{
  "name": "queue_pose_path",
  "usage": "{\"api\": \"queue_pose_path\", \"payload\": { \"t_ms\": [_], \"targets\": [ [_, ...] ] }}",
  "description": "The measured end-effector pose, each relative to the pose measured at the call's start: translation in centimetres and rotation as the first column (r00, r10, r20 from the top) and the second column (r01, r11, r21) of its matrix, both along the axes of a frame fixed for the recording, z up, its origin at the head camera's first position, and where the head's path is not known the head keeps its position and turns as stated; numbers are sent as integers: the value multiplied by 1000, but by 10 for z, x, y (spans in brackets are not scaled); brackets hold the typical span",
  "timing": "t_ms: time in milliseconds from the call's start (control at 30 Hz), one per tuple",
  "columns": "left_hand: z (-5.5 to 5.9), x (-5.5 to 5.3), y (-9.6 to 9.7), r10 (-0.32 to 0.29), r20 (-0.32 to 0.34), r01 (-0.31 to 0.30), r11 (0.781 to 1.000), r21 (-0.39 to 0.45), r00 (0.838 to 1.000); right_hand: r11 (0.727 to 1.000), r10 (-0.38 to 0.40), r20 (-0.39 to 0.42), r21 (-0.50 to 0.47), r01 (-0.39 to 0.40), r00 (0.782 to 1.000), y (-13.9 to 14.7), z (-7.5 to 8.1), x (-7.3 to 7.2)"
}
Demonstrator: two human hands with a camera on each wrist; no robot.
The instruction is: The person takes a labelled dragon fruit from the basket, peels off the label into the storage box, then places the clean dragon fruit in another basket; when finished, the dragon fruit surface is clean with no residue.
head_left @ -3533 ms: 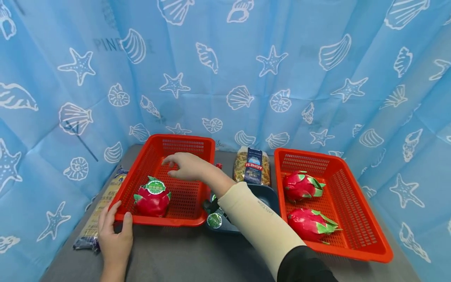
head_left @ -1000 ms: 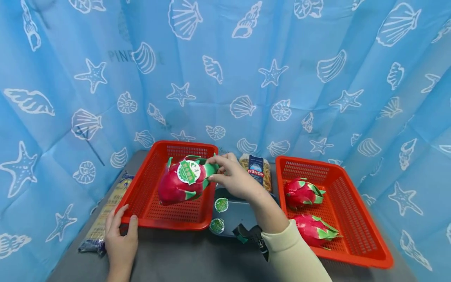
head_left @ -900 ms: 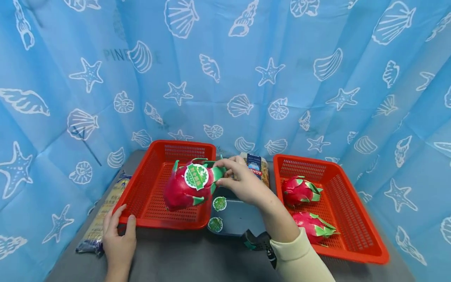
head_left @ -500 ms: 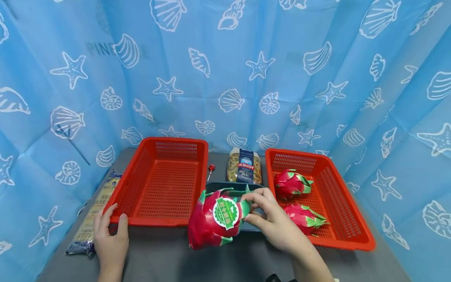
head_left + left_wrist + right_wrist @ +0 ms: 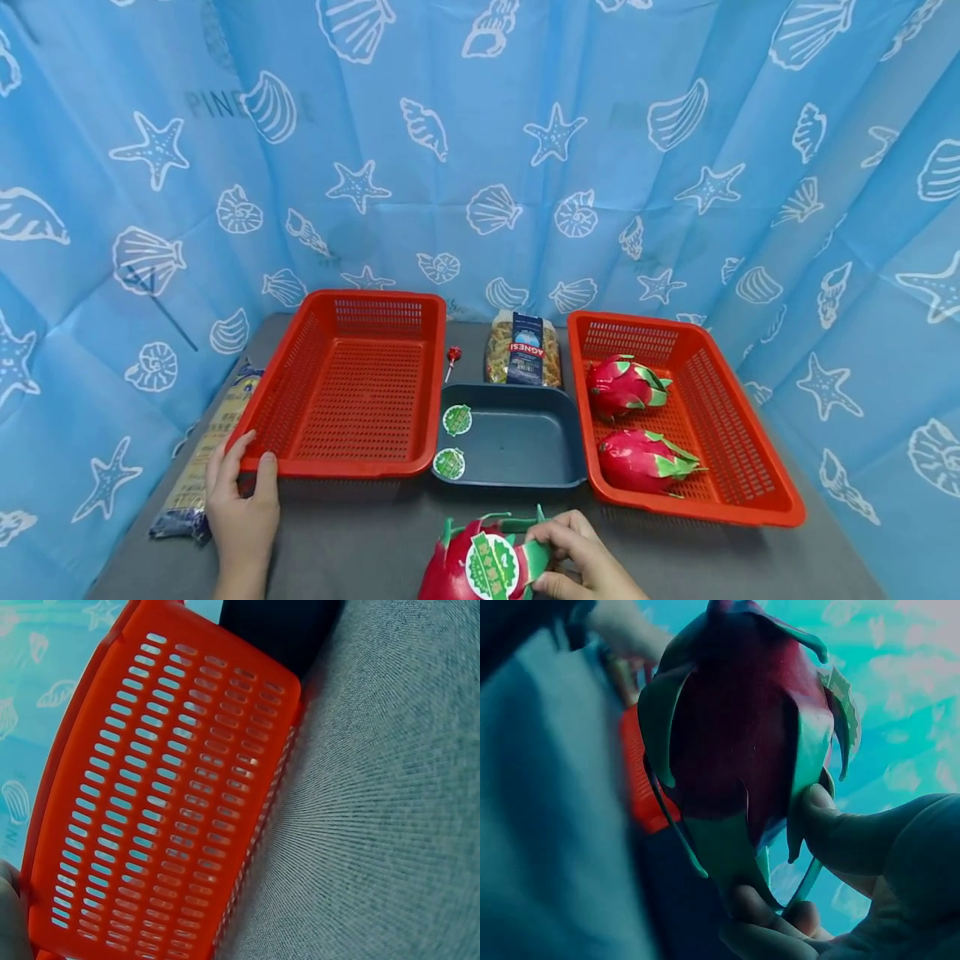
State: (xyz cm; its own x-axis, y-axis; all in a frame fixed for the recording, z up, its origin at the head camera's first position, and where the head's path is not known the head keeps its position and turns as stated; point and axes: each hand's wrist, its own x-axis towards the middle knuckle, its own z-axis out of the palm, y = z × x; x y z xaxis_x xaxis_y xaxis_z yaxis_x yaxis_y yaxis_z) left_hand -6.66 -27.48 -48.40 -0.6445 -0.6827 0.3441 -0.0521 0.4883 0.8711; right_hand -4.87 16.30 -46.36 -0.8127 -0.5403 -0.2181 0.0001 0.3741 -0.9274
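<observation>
A pink dragon fruit with a round green-and-white sticker is in front, partly cut off by the bottom edge of the head view. My right hand pinches its green leafy end between thumb and fingers, which the right wrist view shows close up. My left hand holds the near left corner of the left red basket, fingers and thumb on either side of the corner. That basket has nothing in it. Two more dragon fruits, a rear one and a front one, lie in the right red basket.
Between the baskets stands a dark blue tray with two green stickers at its left side. Behind it are an Agnesi pasta bag and a red lollipop. A long yellowish packet lies left. A blue shell-patterned curtain hangs behind.
My right hand reached into the left basket, lifted the dragon fruit out by its leafy end, and carried it right and toward me, past the tray. My left hand stays at the basket corner.
</observation>
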Motion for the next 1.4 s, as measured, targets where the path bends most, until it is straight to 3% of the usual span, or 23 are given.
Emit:
{"api": "queue_pose_path", "payload": {
  "t_ms": [100, 167, 233, 367, 467, 600, 800, 933, 1067, 1200, 1400],
  "targets": [
    [0, 0, 1, 2, 20, -2, 1000, 2, 1000, 997, -56, -10, 47, 56, 998, 22, -63, -4],
    [0, 0, 1, 1, 24, -1, 1000, -5, 1000, 993, -104, -2, 57, 104, 995, 28, -79, -3],
    [-1, 0, 0, 0, 21, 0, 1000, -9, 1000, 989, -137, -21, 46, 137, 990, 24, -69, 2],
    [-3, 0, 0, -4, 10, 4, 1000, -13, 1000, 973, -218, -80, 59, 223, 973, 4, -19, 13],
    [-2, 0, 0, -3, -2, 3, 1000, -17, 1000, 951, -284, -75, 108, 291, 956, -7, -5, 11],
    [-1, 0, 1, 4, -27, -5, 1000, -22, 1000, 934, -325, -25, 147, 325, 945, -16, -5, 8],
    [-3, 0, 3, 9, -50, -9, 1000, -14, 999, 937, -324, -13, 134, 323, 946, -17, -14, 5],
    [-1, 4, 7, 53, -83, -55, 998, -26, 995, 941, -319, -15, 116, 319, 948, -17, -14, 4],
    [10, 10, 12, 78, -188, -103, 987, -125, 979, 948, -305, -28, 91, 307, 952, -17, -14, 4],
    [27, 14, 23, -41, -287, -41, 960, -277, 957, 955, -287, -57, 58, 290, 956, -15, -15, 6],
    [49, 19, 55, -236, -382, 91, 929, -360, 894, 958, -281, -51, 40, 283, 958, -14, -15, 5]
  ]
}}
